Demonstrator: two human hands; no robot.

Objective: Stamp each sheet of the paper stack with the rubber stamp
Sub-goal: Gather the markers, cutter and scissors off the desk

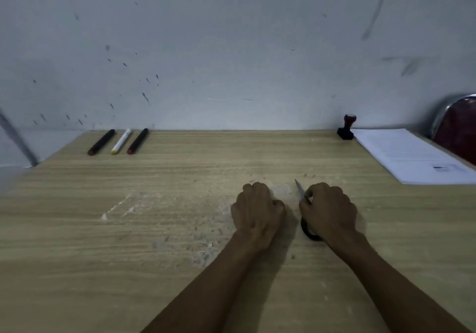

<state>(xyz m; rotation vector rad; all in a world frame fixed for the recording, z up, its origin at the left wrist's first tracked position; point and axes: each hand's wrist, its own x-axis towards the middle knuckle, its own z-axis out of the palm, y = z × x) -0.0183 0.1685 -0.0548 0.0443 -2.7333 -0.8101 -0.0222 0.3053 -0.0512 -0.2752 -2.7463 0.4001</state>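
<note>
The rubber stamp (346,128), with a black base and a dark red knob, stands upright at the table's far right edge by the wall. Right beside it lies the white paper stack (412,155), printed side up, reaching toward the right table edge. Both my hands rest mid-table, well short of the stamp and the paper. My left hand (257,210) is curled into a fist, knuckles up, with nothing visible in it. My right hand (328,210) is closed around a pair of scissors (299,187); a grey blade tip pokes out ahead and a black handle loop shows below the hand.
Three markers (121,141) lie side by side at the far left of the wooden table (154,229), near the grey wall. White scuffs and crumbs mark the tabletop around my hands. A dark red chair (456,132) with a metal frame stands past the right edge.
</note>
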